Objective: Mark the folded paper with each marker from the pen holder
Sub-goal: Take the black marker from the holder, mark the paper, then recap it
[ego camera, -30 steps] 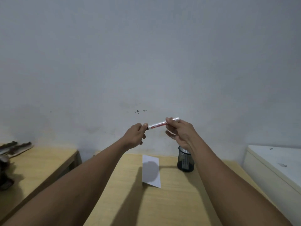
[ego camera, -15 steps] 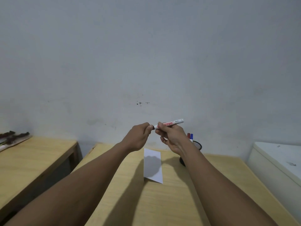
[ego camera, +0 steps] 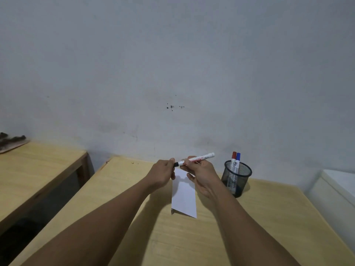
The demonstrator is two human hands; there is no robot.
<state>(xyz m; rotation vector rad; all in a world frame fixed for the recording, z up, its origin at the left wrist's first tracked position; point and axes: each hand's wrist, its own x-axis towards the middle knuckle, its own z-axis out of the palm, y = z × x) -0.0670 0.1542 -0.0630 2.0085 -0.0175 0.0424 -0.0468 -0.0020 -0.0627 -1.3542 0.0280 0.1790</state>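
Observation:
A white marker with red lettering is held level above the far end of the folded white paper, which lies flat on the wooden table. My right hand grips the marker's barrel. My left hand pinches its black cap end on the left. To the right stands a black mesh pen holder with a red-capped marker and a blue-capped marker upright in it.
A second wooden table stands to the left across a gap, with dark objects at its far corner. A white cabinet sits at the right. A grey wall rises right behind the tables.
Both hands with the marker have come down lower and closer to the paper. The view has tilted down, and the pen holder with its two markers now shows fully.

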